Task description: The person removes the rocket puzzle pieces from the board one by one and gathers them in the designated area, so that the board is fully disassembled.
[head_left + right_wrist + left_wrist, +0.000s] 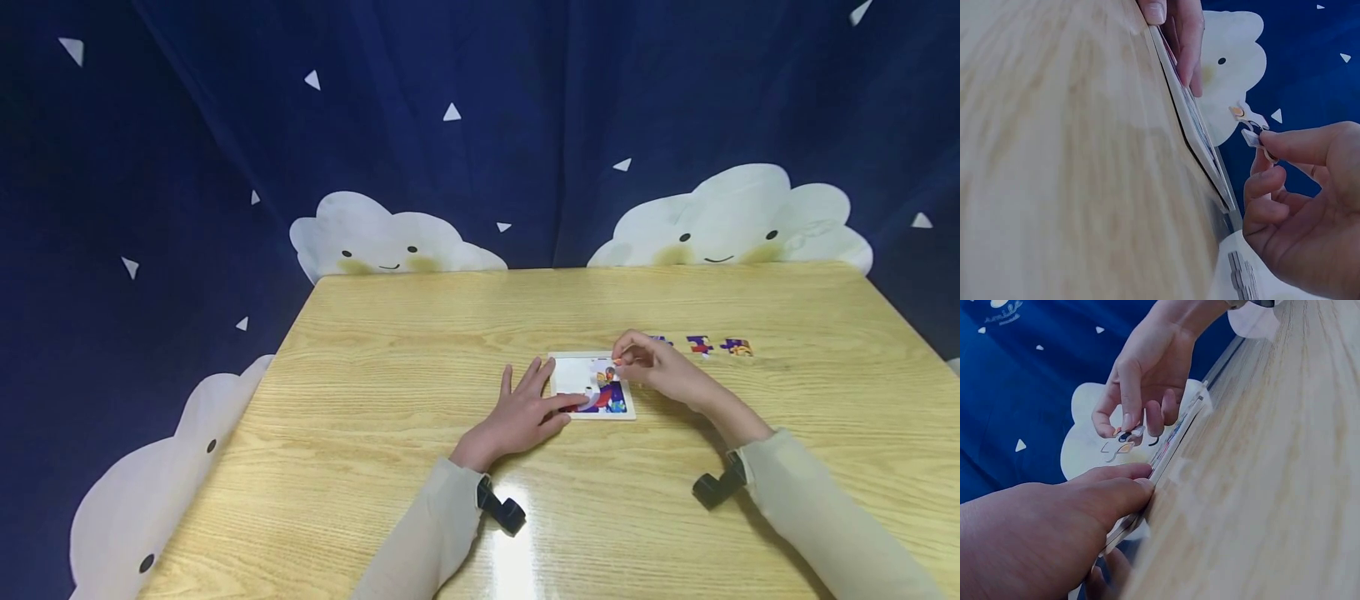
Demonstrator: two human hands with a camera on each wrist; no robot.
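Right of centre in the head view, the right hand [663, 371] pinches a puzzle piece [1250, 116] above the puzzle board [573, 372]. The left hand [522, 414], spread, rests on the board. Loose pieces [701, 343] lie at middle right.

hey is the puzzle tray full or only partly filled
Partly filled: the tray shows bare white, and loose pieces lie on the table.
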